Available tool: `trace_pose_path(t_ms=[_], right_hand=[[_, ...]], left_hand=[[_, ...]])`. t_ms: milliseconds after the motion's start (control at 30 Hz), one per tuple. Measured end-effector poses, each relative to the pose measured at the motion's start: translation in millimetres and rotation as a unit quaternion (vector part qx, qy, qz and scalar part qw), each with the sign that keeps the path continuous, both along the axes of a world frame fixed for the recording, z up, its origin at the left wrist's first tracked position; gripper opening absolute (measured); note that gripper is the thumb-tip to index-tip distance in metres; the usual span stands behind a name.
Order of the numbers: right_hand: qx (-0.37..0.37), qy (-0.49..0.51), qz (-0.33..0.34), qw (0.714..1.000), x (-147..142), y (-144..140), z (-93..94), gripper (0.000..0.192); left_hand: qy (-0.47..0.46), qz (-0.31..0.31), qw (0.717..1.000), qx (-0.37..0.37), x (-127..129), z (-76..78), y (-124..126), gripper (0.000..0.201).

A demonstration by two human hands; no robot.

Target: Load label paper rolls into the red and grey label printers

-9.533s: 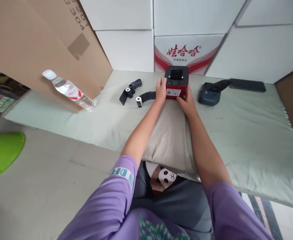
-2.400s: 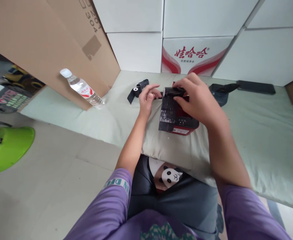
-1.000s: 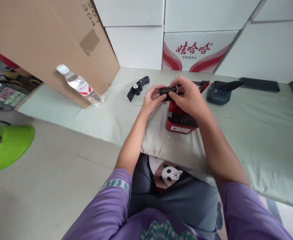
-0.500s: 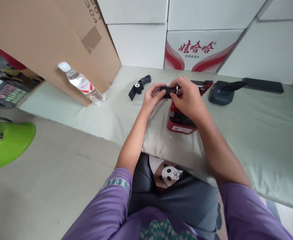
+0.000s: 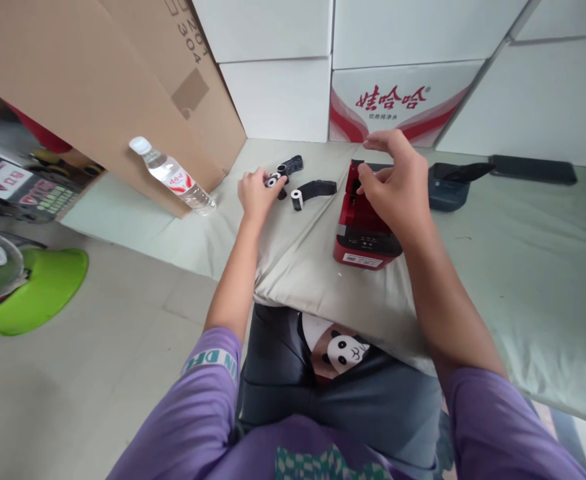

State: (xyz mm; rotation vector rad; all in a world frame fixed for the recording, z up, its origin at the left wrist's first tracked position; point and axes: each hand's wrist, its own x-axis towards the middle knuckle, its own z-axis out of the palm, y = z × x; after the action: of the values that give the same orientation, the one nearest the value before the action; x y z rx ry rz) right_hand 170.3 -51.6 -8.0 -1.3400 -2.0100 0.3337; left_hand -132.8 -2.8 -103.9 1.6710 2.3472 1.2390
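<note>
My left hand is closed around a small black paper roll with a white core, at the left of the cloth-covered surface. Just behind it lies a second black roll with its strip trailing back. To the right of that hand another black paper roll rests with its strip unrolled to the right. My right hand hovers over a red and black printer, its fingers apart and nothing in them. The printer's cover is up, and my right hand hides part of the red inside.
A water bottle leans near a large cardboard box. White cartons stand along the back. On the right are a dark blue device and a flat black object. A green plastic seat is at the far left.
The paper roll that both hands held now lies on the cloth. My left hand has moved left to another roll. My right hand has risen over the printer, fingers spread.
</note>
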Motion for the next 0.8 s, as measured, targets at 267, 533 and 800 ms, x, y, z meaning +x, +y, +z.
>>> trace_pose_path(t_ms=[267,533,800], right_hand=[[0.016,0.041,0.012,0.999,1.6,4.3,-6.2,0.044],[0.082,0.178,0.036,0.98,7.2,13.7,-10.0,0.029],[0.088,0.194,0.045,0.976,12.4,15.4,-7.9,0.034]], left_hand=[[0.114,0.001,0.989,-0.096,29.1,-10.5,3.3,0.04],[0.122,0.08,0.984,-0.106,11.4,32.3,0.8,0.042],[0.045,-0.029,0.948,-0.313,-31.8,29.2,72.7,0.038]])
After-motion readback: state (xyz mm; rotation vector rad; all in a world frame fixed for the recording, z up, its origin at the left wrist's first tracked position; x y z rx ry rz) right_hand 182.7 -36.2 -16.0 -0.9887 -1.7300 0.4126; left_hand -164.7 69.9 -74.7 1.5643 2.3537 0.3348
